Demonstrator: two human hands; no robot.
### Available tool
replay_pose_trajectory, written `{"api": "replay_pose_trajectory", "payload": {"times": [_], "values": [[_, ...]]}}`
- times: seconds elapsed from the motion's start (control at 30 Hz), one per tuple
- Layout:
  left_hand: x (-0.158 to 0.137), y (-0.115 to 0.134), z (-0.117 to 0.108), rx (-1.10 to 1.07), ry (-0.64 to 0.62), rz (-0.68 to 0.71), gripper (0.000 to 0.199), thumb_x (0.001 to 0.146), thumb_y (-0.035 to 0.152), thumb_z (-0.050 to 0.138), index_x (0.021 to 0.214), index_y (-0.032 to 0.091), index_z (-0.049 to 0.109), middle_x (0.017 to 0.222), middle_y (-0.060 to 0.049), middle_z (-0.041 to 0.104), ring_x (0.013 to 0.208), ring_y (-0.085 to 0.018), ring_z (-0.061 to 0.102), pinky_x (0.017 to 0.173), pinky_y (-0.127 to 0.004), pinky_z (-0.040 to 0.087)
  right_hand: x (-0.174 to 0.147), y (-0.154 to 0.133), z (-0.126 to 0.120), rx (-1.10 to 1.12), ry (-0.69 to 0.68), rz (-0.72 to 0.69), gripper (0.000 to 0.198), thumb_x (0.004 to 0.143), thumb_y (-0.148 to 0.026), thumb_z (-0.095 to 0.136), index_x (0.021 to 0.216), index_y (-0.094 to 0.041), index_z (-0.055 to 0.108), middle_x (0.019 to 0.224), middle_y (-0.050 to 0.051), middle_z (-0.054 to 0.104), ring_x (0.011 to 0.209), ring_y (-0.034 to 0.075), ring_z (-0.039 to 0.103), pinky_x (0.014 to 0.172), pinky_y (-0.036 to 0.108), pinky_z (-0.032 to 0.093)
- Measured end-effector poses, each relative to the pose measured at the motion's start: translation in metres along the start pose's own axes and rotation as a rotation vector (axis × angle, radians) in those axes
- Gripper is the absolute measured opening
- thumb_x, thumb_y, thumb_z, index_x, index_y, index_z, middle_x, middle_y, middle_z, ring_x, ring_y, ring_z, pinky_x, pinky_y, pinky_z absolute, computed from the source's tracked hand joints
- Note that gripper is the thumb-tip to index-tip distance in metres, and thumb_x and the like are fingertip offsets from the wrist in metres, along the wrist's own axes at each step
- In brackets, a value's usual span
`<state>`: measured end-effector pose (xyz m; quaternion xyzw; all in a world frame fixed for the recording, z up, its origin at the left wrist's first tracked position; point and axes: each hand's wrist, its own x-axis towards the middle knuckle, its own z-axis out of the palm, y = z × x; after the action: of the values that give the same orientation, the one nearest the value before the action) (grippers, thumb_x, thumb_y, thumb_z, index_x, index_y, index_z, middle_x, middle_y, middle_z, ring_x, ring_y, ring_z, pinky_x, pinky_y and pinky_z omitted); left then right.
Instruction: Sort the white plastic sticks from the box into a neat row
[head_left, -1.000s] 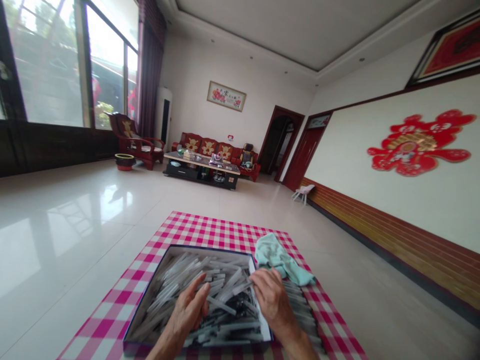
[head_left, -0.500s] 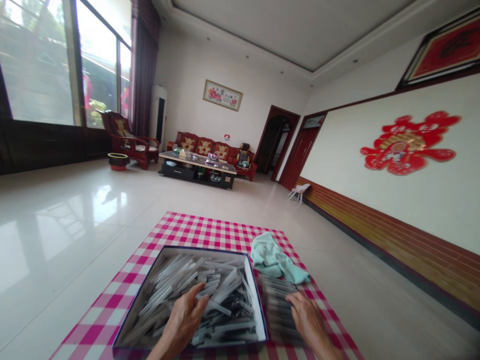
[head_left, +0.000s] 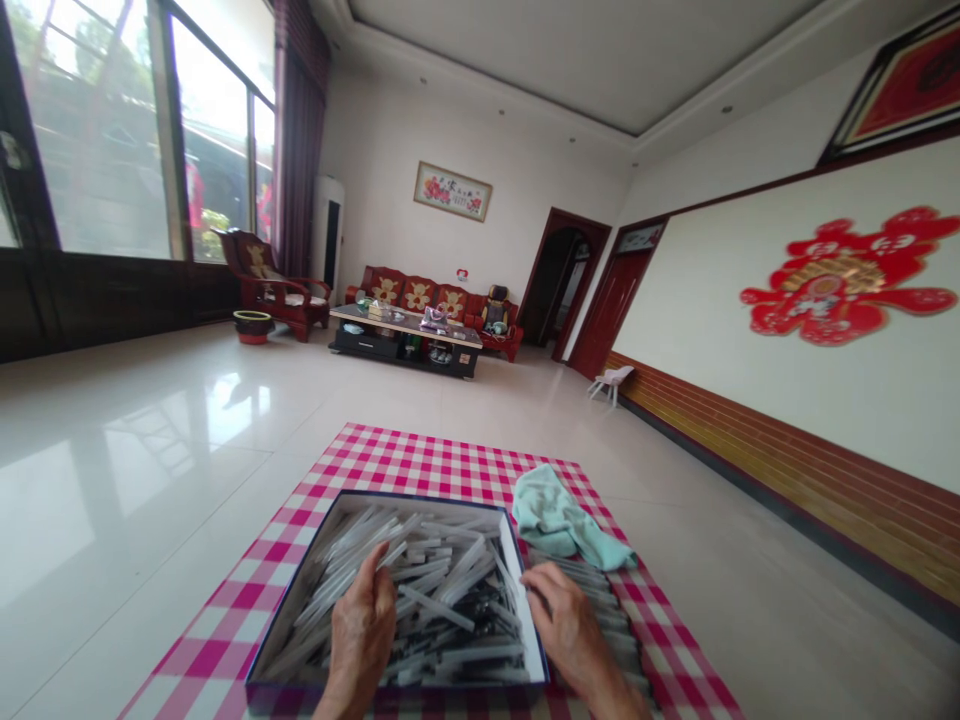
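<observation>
Glossy pale floor tiles (head_left: 150, 510) spread through a white-walled room, with tall dark-framed windows (head_left: 112, 150) at ten o'clock of the view and a large red cut-out ornament (head_left: 847, 285) on the wall near three o'clock. Just left of centre stood a long black coffee table (head_left: 405, 325) with a pale-edged top, in front of a carved red-brown wooden sofa (head_left: 416, 285).

At six o'clock lay a pink-and-white checked tablecloth (head_left: 202, 655), bearing a shallow, dark-blue-edged rectangular box (head_left: 465, 697). Inside it, narrow translucent grey-white strips (head_left: 442, 600) lay heaped at many angles, with darker bits among them toward five o'clock of the box.

Over the box, left of its middle, the left hand (head_left: 364, 620) was half curled, thumb close to the forefinger; whether it gripped a strip could not be told. At the box's three o'clock wall, the right hand (head_left: 570, 620) had its fingers bent toward the thumb, nearly closed; anything in its grasp could not be made out.

Just beyond that hand, closely packed greyish strips (head_left: 619, 630) lay outside the box, and a crumpled mint-green cloth (head_left: 559, 515) rested at the box's two o'clock.
</observation>
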<state>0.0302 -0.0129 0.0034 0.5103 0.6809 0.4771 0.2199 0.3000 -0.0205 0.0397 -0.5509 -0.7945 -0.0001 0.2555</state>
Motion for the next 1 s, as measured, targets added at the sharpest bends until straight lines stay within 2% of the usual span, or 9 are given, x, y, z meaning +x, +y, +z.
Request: {"api": "replay_pose_trajectory", "payload": {"times": [0.1, 0.2, 0.3, 0.4, 0.53, 0.67, 0.73, 0.83, 1.0], "values": [[-0.002, -0.001, -0.002, -0.007, 0.028, 0.002, 0.045, 0.088, 0.031, 0.034, 0.121, 0.014, 0.058, 0.065, -0.001, 0.068, 0.057, -0.018, 0.064, 0.057, -0.027, 0.046, 0.014, -0.044, 0.019, 0.04, -0.108, -0.012, 0.025, 0.081, -0.008, 0.048, 0.089, -0.022, 0.066, 0.09, 0.004, 0.066, 0.085, 0.017, 0.064, 0.078, 0.026, 0.049], [-0.002, -0.005, 0.002, 0.015, -0.017, 0.044, 0.041, 0.086, 0.028, 0.036, 0.116, 0.015, 0.062, 0.061, -0.001, 0.068, 0.056, -0.018, 0.065, 0.056, -0.026, 0.047, 0.018, -0.066, 0.043, -0.062, -0.182, 0.053, 0.019, 0.076, -0.008, 0.056, 0.082, -0.021, 0.067, 0.089, 0.006, 0.066, 0.084, 0.02, 0.065, 0.077, 0.028, 0.05], [-0.002, -0.01, 0.009, 0.093, -0.055, 0.136, 0.037, 0.086, 0.022, 0.036, 0.107, 0.017, 0.066, 0.075, -0.004, 0.073, 0.07, -0.019, 0.07, 0.065, -0.028, 0.051, 0.015, -0.071, 0.06, -0.179, -0.224, 0.121, 0.02, 0.073, -0.006, 0.058, 0.083, -0.02, 0.068, 0.092, 0.008, 0.066, 0.085, 0.023, 0.066, 0.076, 0.032, 0.051], [-0.005, -0.015, 0.016, 0.19, -0.04, 0.282, 0.035, 0.085, 0.017, 0.037, 0.103, 0.018, 0.067, 0.09, -0.006, 0.074, 0.081, -0.02, 0.07, 0.072, -0.029, 0.052, 0.012, -0.072, 0.065, -0.214, -0.256, 0.157, 0.023, 0.074, -0.003, 0.055, 0.083, -0.019, 0.068, 0.093, 0.01, 0.067, 0.085, 0.023, 0.066, 0.075, 0.031, 0.051], [-0.012, -0.012, 0.018, 0.292, -0.046, 0.504, 0.035, 0.085, 0.012, 0.039, 0.109, 0.019, 0.064, 0.1, -0.006, 0.07, 0.086, -0.018, 0.067, 0.073, -0.028, 0.052, 0.012, -0.074, 0.061, -0.144, -0.218, 0.163, 0.023, 0.076, -0.003, 0.052, 0.083, -0.019, 0.066, 0.092, 0.009, 0.066, 0.084, 0.021, 0.066, 0.074, 0.028, 0.05], [-0.018, 0.003, 0.012, 0.39, -0.103, 0.717, 0.037, 0.082, 0.008, 0.042, 0.109, 0.022, 0.064, 0.114, -0.007, 0.065, 0.107, -0.022, 0.057, 0.089, -0.035, 0.047, 0.011, -0.076, 0.059, 0.029, -0.131, 0.116, 0.024, 0.081, -0.004, 0.048, 0.09, -0.02, 0.064, 0.092, 0.006, 0.064, 0.085, 0.019, 0.065, 0.075, 0.026, 0.048], [-0.02, 0.01, 0.009, 0.439, -0.162, 0.728, 0.036, 0.08, 0.008, 0.045, 0.104, 0.023, 0.066, 0.11, -0.006, 0.066, 0.108, -0.024, 0.056, 0.094, -0.041, 0.043, 0.011, -0.078, 0.057, 0.119, -0.103, 0.068, 0.024, 0.083, -0.006, 0.046, 0.092, -0.021, 0.063, 0.092, 0.004, 0.064, 0.086, 0.018, 0.063, 0.076, 0.026, 0.048], [-0.022, 0.015, 0.009, 0.524, -0.235, 0.703, 0.035, 0.08, 0.007, 0.044, 0.101, 0.026, 0.065, 0.094, -0.003, 0.068, 0.097, -0.023, 0.059, 0.097, -0.046, 0.037, 0.01, -0.079, 0.055, 0.217, -0.083, 0.005, 0.025, 0.085, -0.006, 0.044, 0.093, -0.022, 0.061, 0.093, 0.003, 0.063, 0.088, 0.017, 0.062, 0.078, 0.026, 0.047], [-0.022, -0.003, 0.019, 0.644, -0.214, 0.691, 0.033, 0.082, 0.006, 0.039, 0.096, 0.022, 0.064, 0.085, -0.005, 0.066, 0.082, -0.02, 0.061, 0.081, -0.034, 0.045, 0.009, -0.075, 0.059, 0.26, -0.019, 0.047, 0.029, 0.079, -0.003, 0.048, 0.1, -0.02, 0.059, 0.097, 0.005, 0.062, 0.091, 0.018, 0.061, 0.08, 0.027, 0.048]]}}
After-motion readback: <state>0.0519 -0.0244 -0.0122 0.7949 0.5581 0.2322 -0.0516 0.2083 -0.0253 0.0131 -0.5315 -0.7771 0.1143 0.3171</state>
